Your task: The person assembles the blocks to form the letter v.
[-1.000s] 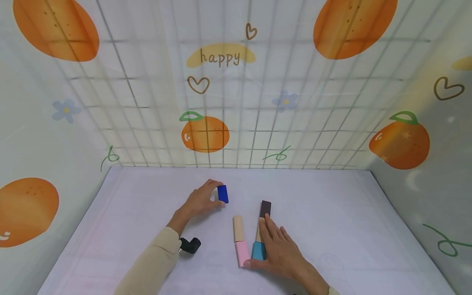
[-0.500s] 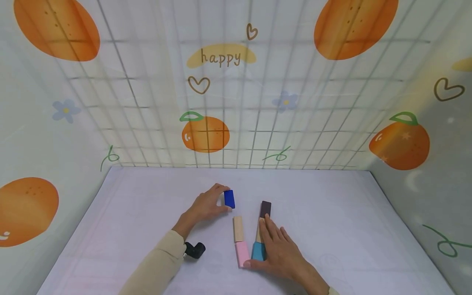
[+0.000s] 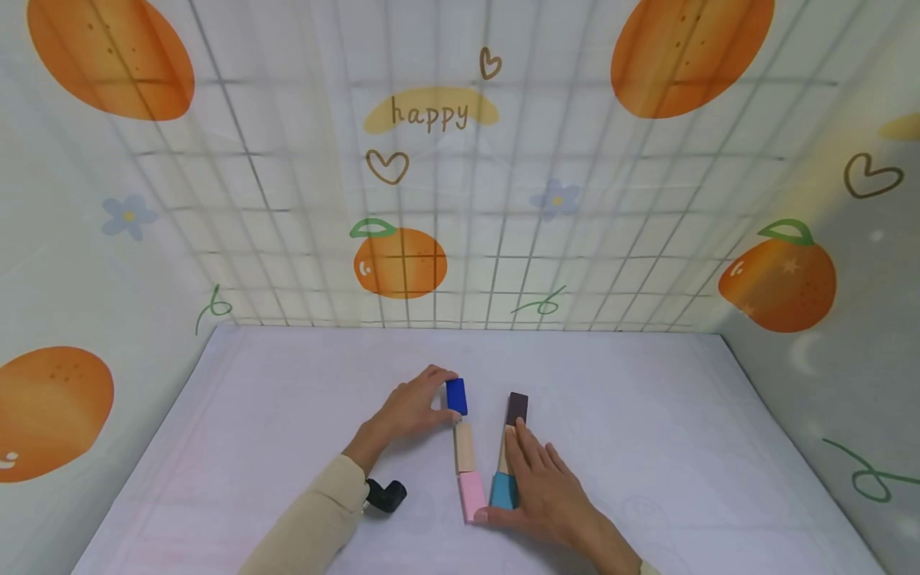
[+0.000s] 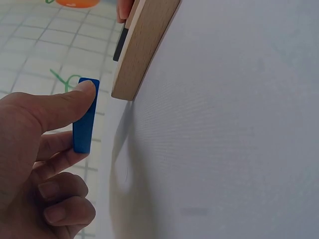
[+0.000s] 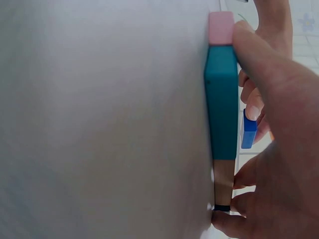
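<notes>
My left hand (image 3: 411,409) pinches a small blue block (image 3: 456,397) between thumb and fingers. The left wrist view shows this block (image 4: 85,119) held off the table, just beyond the natural wood block (image 3: 464,447). That wood block lies end to end with a pink block (image 3: 472,495), forming the left row. In the right row lie a teal block (image 3: 504,490), a partly hidden wood block (image 3: 505,449) and a dark brown block (image 3: 517,408). My right hand (image 3: 549,491) rests along this row with fingers extended, its thumb touching the pink block's near end.
The blocks lie on a white-covered table (image 3: 647,431). A black object (image 3: 386,497), apparently wrist gear, shows beside the left sleeve (image 3: 316,511). Fabric walls printed with oranges (image 3: 400,263) stand behind the table and on both sides.
My left hand has moved right and nearer with the blue block, from out at the left to the far end of the left row. The right hand and the other blocks stay put.
</notes>
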`<action>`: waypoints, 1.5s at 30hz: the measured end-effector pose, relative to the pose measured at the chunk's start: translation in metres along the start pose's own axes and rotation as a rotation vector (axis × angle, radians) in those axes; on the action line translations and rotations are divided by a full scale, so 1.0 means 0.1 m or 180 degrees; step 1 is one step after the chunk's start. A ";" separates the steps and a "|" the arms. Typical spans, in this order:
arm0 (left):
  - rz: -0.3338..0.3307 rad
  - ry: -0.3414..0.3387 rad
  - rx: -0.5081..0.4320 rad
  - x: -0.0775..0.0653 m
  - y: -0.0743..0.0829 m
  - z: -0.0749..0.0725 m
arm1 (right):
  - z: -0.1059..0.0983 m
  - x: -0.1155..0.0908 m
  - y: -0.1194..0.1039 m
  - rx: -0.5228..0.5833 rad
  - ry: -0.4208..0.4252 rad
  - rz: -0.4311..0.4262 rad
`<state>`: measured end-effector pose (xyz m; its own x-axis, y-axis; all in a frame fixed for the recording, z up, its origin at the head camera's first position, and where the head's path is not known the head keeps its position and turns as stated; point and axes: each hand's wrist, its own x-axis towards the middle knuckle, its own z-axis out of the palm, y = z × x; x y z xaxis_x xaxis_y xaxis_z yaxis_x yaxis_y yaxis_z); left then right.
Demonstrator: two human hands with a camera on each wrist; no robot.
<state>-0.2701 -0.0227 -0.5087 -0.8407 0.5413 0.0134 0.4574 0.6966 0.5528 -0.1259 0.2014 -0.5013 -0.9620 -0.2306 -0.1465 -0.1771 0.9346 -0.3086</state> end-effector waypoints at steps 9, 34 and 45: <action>0.0009 -0.0046 0.0026 -0.02 0.05 0.02 | -0.02 -0.02 -0.01 0.0000 0.0004 -0.0002; -0.0110 -0.0192 0.0156 -0.05 0.06 0.11 | -0.03 -0.02 -0.01 0.0035 -0.0032 0.0001; -0.0142 -0.0139 0.0171 -0.07 0.06 0.11 | -0.01 -0.01 0.00 0.0005 0.0006 -0.0018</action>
<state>-0.2582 -0.0176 -0.5143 -0.8477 0.5284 -0.0473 0.4356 0.7441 0.5066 -0.1253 0.2017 -0.4998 -0.9613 -0.2353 -0.1430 -0.1821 0.9329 -0.3107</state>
